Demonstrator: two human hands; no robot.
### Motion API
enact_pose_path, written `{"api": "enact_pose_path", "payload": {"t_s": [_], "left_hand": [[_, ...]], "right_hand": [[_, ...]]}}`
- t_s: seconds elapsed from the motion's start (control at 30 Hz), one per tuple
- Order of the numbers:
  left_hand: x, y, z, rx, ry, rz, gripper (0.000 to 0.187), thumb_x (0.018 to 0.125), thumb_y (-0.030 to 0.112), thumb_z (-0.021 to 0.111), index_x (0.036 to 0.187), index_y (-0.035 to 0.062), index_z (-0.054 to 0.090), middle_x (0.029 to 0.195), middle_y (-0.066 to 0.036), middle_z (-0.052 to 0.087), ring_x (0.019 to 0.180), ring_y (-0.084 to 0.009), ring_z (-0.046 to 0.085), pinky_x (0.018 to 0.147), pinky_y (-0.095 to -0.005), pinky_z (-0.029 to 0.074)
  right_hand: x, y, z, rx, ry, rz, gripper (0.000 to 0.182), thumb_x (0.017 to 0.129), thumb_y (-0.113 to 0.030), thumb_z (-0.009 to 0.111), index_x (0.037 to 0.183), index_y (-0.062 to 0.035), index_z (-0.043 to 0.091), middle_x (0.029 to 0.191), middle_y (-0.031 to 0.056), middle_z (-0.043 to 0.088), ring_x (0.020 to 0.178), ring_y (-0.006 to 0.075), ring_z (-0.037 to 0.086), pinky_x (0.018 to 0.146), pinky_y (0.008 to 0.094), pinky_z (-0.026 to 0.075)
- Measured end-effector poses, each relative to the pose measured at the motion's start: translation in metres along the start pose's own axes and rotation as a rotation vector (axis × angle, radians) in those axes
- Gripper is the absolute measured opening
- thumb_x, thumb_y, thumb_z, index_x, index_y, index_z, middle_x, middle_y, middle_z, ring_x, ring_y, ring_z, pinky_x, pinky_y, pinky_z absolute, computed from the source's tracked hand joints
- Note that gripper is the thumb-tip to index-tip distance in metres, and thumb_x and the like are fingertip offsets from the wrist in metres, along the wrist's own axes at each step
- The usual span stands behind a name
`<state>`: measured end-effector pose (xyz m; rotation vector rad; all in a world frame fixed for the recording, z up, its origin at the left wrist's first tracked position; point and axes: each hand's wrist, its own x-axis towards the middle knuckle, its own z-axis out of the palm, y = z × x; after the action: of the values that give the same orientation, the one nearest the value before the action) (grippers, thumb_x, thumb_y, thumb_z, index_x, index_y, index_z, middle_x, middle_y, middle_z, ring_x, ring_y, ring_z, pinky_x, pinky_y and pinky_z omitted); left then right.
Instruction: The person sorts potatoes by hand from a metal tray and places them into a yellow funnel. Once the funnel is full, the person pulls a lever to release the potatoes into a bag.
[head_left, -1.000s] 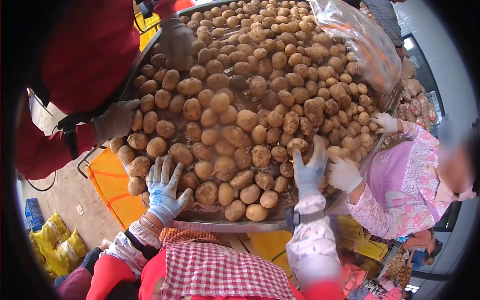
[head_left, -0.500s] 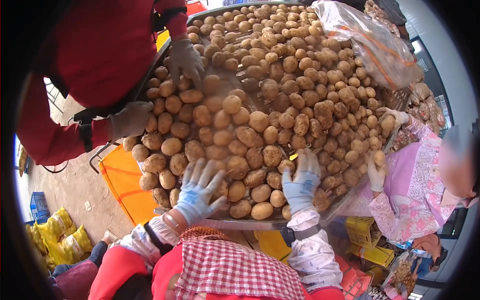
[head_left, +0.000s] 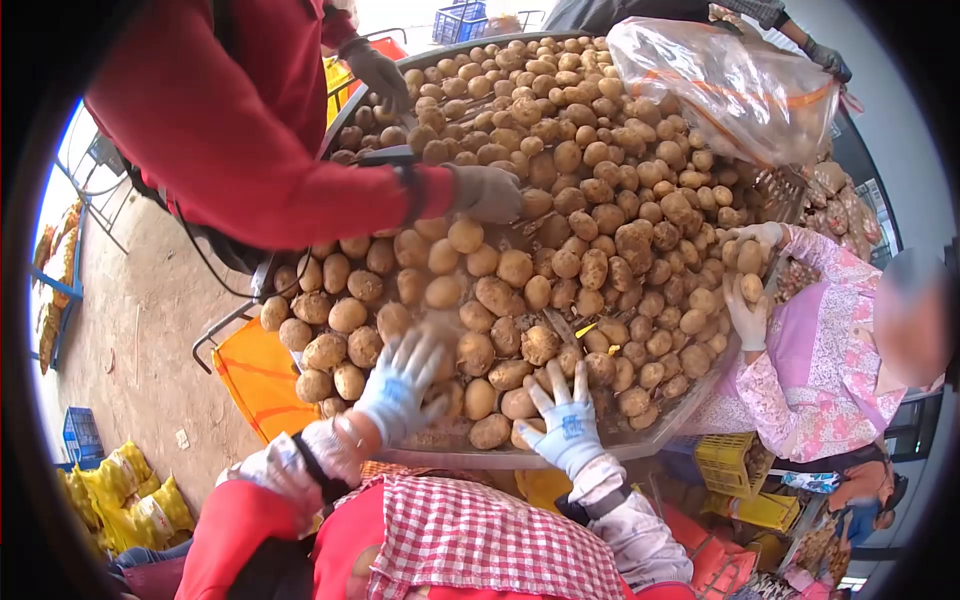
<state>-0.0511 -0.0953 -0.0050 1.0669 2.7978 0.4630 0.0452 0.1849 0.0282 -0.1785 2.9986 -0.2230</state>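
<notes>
Many brown potatoes (head_left: 540, 344) cover a large metal-edged sorting table (head_left: 625, 450). At the near left side, my left hand (head_left: 400, 388), in a light blue and white glove, is open with fingers stretched over the potatoes. My right hand (head_left: 566, 425), gloved alike, lies at the near edge with its fingers spread and touches the potatoes there. Neither hand is closed around a potato. A small yellow scrap (head_left: 586, 330) shows among the potatoes beyond my right hand.
At left a red-sleeved co-worker reaches across, one gloved hand (head_left: 487, 193) on the potatoes. Another co-worker's hand (head_left: 748, 312) at right holds a potato. A clear plastic bag (head_left: 730, 85) lies at the far right. An orange sheet (head_left: 262, 375) hangs beside the table.
My right hand has moved left and nearer the table edge, its fingers spreading wider. My left hand has shifted only slightly. The red-sleeved co-worker's arm has swung across the potatoes.
</notes>
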Motion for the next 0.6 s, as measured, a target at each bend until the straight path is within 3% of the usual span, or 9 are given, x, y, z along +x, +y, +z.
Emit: {"api": "enact_pose_path", "payload": {"t_s": [0.1, 0.13, 0.17, 0.23, 0.33, 0.43, 0.5, 0.57, 0.6], "left_hand": [[-0.025, 0.004, -0.022, -0.079, -0.210, 0.135, 0.069, 0.086, 0.047, 0.060, 0.141, 0.0077, 0.046, 0.148, -0.021, 0.041, 0.137, -0.0376, 0.039, 0.113, -0.0500, 0.031], [-0.016, 0.006, -0.036, -0.161, -0.323, 0.139, 0.060, 0.085, 0.043, 0.063, 0.132, 0.0076, 0.055, 0.140, -0.019, 0.049, 0.128, -0.0355, 0.050, 0.108, -0.0479, 0.039], [-0.002, 0.009, -0.045, -0.160, -0.320, 0.150, 0.060, 0.085, 0.043, 0.063, 0.132, 0.0076, 0.055, 0.140, -0.019, 0.049, 0.128, -0.0355, 0.050, 0.108, -0.0479, 0.039], [0.029, 0.020, -0.056, -0.391, -0.116, 0.111, 0.052, 0.085, 0.039, 0.065, 0.125, 0.0071, 0.060, 0.134, -0.018, 0.053, 0.120, -0.0355, 0.055, 0.103, -0.0474, 0.043], [0.089, 0.051, -0.045, -0.263, 0.030, 0.384, 0.061, 0.086, 0.038, 0.064, 0.137, 0.0087, 0.049, 0.140, -0.019, 0.048, 0.130, -0.0381, 0.046, 0.108, -0.0513, 0.038], [0.153, 0.090, -0.008, -0.235, 0.083, 0.638, 0.069, 0.088, 0.046, 0.060, 0.144, 0.0101, 0.041, 0.151, -0.018, 0.036, 0.142, -0.0370, 0.032, 0.118, -0.0519, 0.021], [0.200, 0.101, 0.019, -0.134, 0.230, 0.623, 0.072, 0.088, 0.049, 0.058, 0.145, 0.0090, 0.039, 0.153, -0.017, 0.034, 0.143, -0.0361, 0.029, 0.119, -0.0527, 0.018], [0.248, 0.084, 0.027, 0.042, 0.256, 0.503, 0.073, 0.086, 0.051, 0.058, 0.146, 0.0148, 0.039, 0.155, -0.014, 0.032, 0.142, -0.0373, 0.029, 0.117, -0.0563, 0.019], [0.267, 0.073, 0.010, 0.103, 0.206, 0.483, 0.072, 0.082, 0.051, 0.062, 0.145, 0.0223, 0.042, 0.154, -0.013, 0.033, 0.139, -0.0391, 0.031, 0.114, -0.0595, 0.021]], "right_hand": [[-0.015, 0.002, 0.013, 0.128, 0.172, 0.053, 0.071, 0.078, -0.048, 0.070, 0.140, -0.0177, 0.050, 0.155, 0.0188, 0.028, 0.143, 0.0471, 0.021, 0.114, 0.0574, 0.025], [-0.022, 0.005, 0.017, 0.081, 0.272, 0.120, 0.070, 0.080, -0.045, 0.068, 0.140, -0.0151, 0.048, 0.155, 0.0206, 0.029, 0.142, 0.0456, 0.024, 0.114, 0.0567, 0.025], [-0.027, 0.010, 0.020, 0.003, 0.390, 0.217, 0.068, 0.082, -0.041, 0.066, 0.141, -0.0139, 0.047, 0.155, 0.0202, 0.029, 0.142, 0.0452, 0.024, 0.114, 0.0569, 0.025], [-0.034, 0.025, 0.027, -0.072, 0.523, 0.473, 0.068, 0.084, -0.039, 0.064, 0.143, -0.0115, 0.044, 0.154, 0.0204, 0.030, 0.141, 0.0461, 0.025, 0.114, 0.0577, 0.025], [-0.047, 0.039, 0.036, -0.101, 0.386, 0.669, 0.069, 0.087, -0.037, 0.062, 0.144, -0.0049, 0.039, 0.154, 0.0207, 0.029, 0.143, 0.0435, 0.021, 0.117, 0.0536, 0.022], [-0.041, 0.034, 0.024, -0.032, 0.347, 0.694, 0.070, 0.088, -0.037, 0.061, 0.144, -0.0029, 0.039, 0.154, 0.0208, 0.028, 0.144, 0.0427, 0.019, 0.118, 0.0525, 0.020], [-0.044, 0.038, 0.033, -0.024, 0.374, 0.680, 0.070, 0.088, -0.038, 0.060, 0.145, -0.0031, 0.038, 0.155, 0.0210, 0.028, 0.145, 0.0436, 0.018, 0.118, 0.0521, 0.018], [-0.045, 0.039, 0.035, -0.053, 0.367, 0.683, 0.069, 0.089, -0.039, 0.058, 0.145, -0.0033, 0.039, 0.155, 0.0211, 0.028, 0.145, 0.0440, 0.017, 0.118, 0.0526, 0.018], [-0.044, 0.038, 0.033, -0.048, 0.359, 0.698, 0.069, 0.089, -0.039, 0.058, 0.145, -0.0033, 0.039, 0.155, 0.0211, 0.028, 0.145, 0.0440, 0.017, 0.118, 0.0526, 0.018]]}}
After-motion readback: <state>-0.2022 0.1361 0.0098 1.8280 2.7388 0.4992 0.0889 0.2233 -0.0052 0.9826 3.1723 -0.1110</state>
